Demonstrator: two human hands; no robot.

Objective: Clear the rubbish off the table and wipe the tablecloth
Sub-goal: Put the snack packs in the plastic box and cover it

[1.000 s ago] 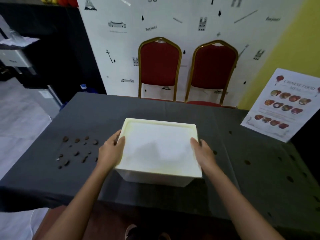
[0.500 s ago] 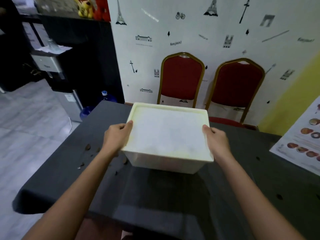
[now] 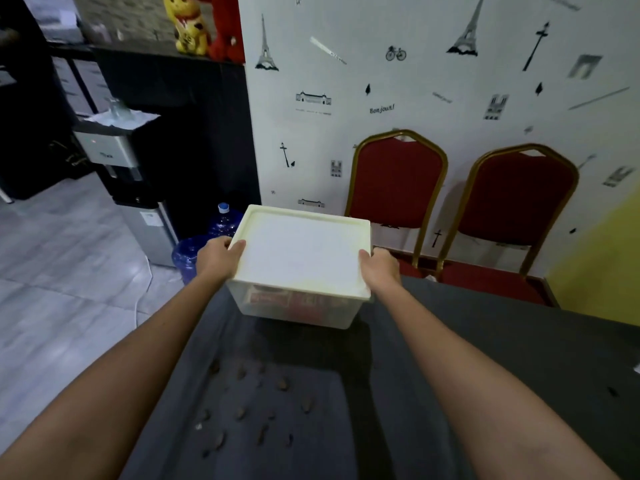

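Brown scraps (image 3: 242,407) litter the dark tablecloth (image 3: 450,341) covering the bench (image 3: 166,420) in the foreground. Beyond, left grip (image 3: 216,256) and right grip (image 3: 381,268) clasp opposite sides of a lidded white box (image 3: 301,258); blue water bottles (image 3: 192,252) and two red chairs (image 3: 394,181) stand behind.

Looks like the dining room of a small café or restaurant. Shown by a table (image 3: 485,358) draped in a dark tablecloth (image 3: 277,393), with two red-padded chairs (image 3: 396,181) in gold frames set side by side against the wall just beyond it. Behind them, white wallpaper (image 3: 415,81) printed with Eiffel Towers, a bicycle and "Bonjour!", next to a yellow wall (image 3: 595,265) on the right. To the left, a dark counter (image 3: 173,74) bearing a yellow lucky cat (image 3: 187,26), a water dispenser (image 3: 114,147) in front of it, and blue water bottles (image 3: 225,220) on the pale tiled floor (image 3: 69,271) near the table's corner
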